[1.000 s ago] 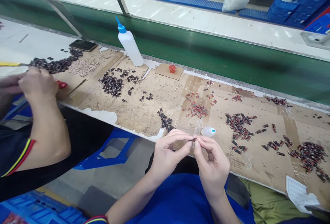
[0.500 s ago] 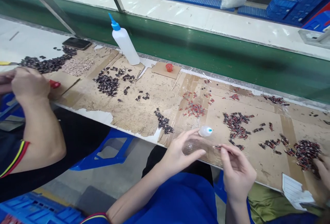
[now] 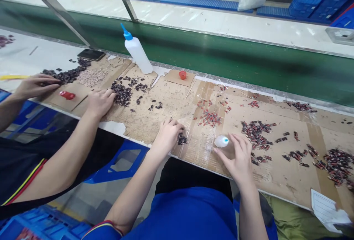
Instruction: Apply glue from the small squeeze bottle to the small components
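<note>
My left hand point(image 3: 167, 135) rests on the cardboard-covered bench point(image 3: 155, 122), fingers curled down into a small pile of black parts point(image 3: 181, 139). To its right, my right hand point(image 3: 239, 156) lies with fingers spread beside a small white bottle with a blue cap point(image 3: 221, 141); thumb and forefinger sit on either side of it, close to or just touching it. Heaps of red-and-black parts point(image 3: 256, 132) lie just beyond that hand, and a smaller scatter of red parts point(image 3: 210, 117) lies farther back.
A co-worker's two hands point(image 3: 101, 101) point(image 3: 34, 85) rest on black parts at the left, near a red cap point(image 3: 67, 95). A white squeeze bottle point(image 3: 137, 52), a small red cup point(image 3: 182, 75) and a phone point(image 3: 91, 54) stand farther back. A green conveyor point(image 3: 235, 59) runs behind.
My hands have parted: the left went down to the black pile, and the right, which held a small part half a second ago, moved to the small bottle. The co-worker's hands dropped onto the bench.
</note>
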`<state>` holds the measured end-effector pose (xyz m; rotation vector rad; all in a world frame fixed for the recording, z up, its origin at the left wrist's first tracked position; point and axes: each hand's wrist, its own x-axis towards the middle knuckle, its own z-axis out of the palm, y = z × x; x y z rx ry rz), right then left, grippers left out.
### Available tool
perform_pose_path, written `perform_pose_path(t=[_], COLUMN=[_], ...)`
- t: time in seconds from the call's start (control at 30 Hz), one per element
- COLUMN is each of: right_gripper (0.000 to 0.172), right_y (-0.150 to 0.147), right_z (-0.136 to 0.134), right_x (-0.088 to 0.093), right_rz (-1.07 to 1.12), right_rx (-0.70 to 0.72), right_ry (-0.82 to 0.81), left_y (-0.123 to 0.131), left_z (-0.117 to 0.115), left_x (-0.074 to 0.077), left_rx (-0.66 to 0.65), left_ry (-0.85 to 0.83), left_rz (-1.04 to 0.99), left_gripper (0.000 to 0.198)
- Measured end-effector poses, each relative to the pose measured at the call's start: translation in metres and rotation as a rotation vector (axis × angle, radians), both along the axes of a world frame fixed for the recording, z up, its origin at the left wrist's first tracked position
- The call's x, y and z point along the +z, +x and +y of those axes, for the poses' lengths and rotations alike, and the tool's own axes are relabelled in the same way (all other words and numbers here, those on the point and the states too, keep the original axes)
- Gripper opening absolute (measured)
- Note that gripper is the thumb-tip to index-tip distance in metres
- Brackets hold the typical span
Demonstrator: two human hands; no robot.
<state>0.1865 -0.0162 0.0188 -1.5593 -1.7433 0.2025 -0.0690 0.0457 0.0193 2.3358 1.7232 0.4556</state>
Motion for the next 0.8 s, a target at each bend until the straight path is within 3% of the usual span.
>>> perform_pose_path(t=[0.13, 0.33, 0.4, 0.5, 0.67, 0.8], right_gripper=[0.03, 0.035, 0.035, 0.035, 0.03, 0.029], right_y=[-0.007, -0.005, -0.004, -0.003, -0.003, -0.011], right_z=[0.008, 0.003, 0.002, 0.002, 0.004, 0.006], right_x=[-0.012, -0.009, -0.004, 0.001, -0.005, -0.008], right_rz=[0.113, 0.493, 0.614, 0.733, 0.932, 0.935], right_rx=[0.079, 0.053, 0.038, -0.012, -0.078, -0.146], right_ry=[-0.072, -0.274, -0.279, -0.262, -0.293, -0.292], left_y=[0.003, 0.027, 0.037, 0.046, 0.043, 0.042], left_z=[0.001, -0.008, -0.013, -0.018, -0.02, -0.021], left_x=[0.001, -0.003, -0.006, -0.012, -0.017, -0.017], left_rx=[-0.047, -0.161, -0.144, -0.106, -0.1, -0.092], left_ry=[-0.012, -0.016, -0.049, -0.104, -0.127, -0.12], left_rz=[-0.029, -0.378, -0.418, -0.451, -0.518, -0.53], left_gripper=[0.021, 0.008, 0.004, 0.014, 0.025, 0.021])
